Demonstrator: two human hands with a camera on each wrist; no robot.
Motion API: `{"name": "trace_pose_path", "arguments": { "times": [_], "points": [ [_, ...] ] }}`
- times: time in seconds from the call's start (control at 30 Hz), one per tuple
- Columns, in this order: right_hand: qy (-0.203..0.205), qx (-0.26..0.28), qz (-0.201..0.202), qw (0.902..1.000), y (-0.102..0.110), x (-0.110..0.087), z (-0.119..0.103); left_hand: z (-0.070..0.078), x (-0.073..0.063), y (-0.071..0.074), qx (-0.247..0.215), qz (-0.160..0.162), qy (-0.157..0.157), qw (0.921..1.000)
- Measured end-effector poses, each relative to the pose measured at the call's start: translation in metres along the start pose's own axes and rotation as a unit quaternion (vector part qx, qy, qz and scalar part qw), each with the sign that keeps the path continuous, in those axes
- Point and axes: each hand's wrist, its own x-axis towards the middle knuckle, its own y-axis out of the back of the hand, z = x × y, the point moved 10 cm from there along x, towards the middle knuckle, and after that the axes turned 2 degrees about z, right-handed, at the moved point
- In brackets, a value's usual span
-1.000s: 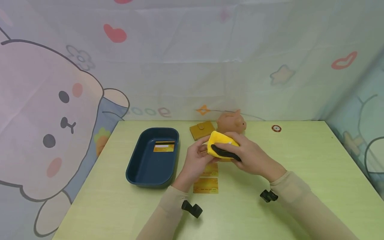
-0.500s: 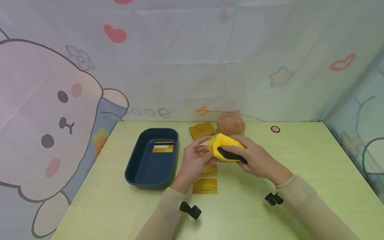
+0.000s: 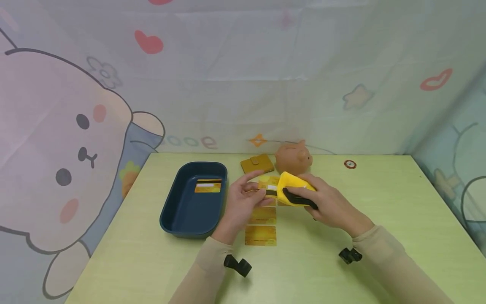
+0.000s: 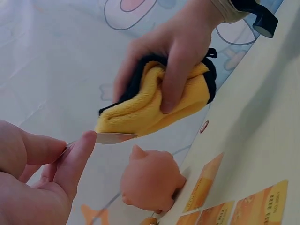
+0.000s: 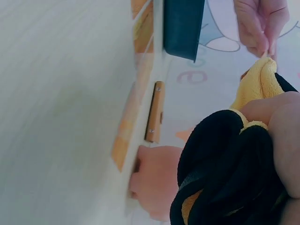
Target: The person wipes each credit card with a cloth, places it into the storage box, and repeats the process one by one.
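My left hand pinches a gold bank card at one edge between thumb and fingers, above the table. Its magnetic stripe side faces up in the head view. In my right hand is a bunched yellow and black cleaning cloth, its end folded over the far edge of the card. The left wrist view has the cloth against the card, edge-on. Below the hands, several more gold cards lie on the table in a column, the upper ones partly hidden.
A dark blue tray stands left, with one card lying in it, stripe side up. Behind the hands are a tan wallet and a pink piggy bank. A small red and white chip lies back right.
The right hand has drawn the cloth rightward along the card, baring more of its striped face. The left hand keeps its pinch and has shifted slightly left.
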Motion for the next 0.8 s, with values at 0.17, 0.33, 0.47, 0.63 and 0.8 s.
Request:
{"name": "trace_pose_path", "arguments": {
  "times": [0.17, 0.33, 0.47, 0.63, 0.8],
  "points": [
    [-0.004, -0.01, 0.011, 0.9999, 0.0, -0.004, 0.006, 0.009, 0.001, 0.003, 0.017, -0.001, -0.017, 0.9997],
    [0.002, -0.032, 0.022, 0.9992, 0.002, -0.005, 0.011, 0.01, 0.002, 0.008, 0.032, 0.007, -0.011, 0.9994],
    [-0.004, -0.043, 0.03, 0.9986, 0.005, -0.006, 0.016, 0.01, 0.001, 0.012, 0.049, 0.012, -0.002, 0.9988],
    [-0.018, -0.038, 0.037, 0.9985, 0.008, -0.007, 0.02, 0.013, -0.001, 0.019, 0.08, 0.016, 0.008, 0.9966],
    [-0.028, -0.026, 0.04, 0.9985, 0.013, -0.008, 0.022, 0.025, -0.001, 0.028, 0.116, 0.021, 0.004, 0.993]
  ]
}}
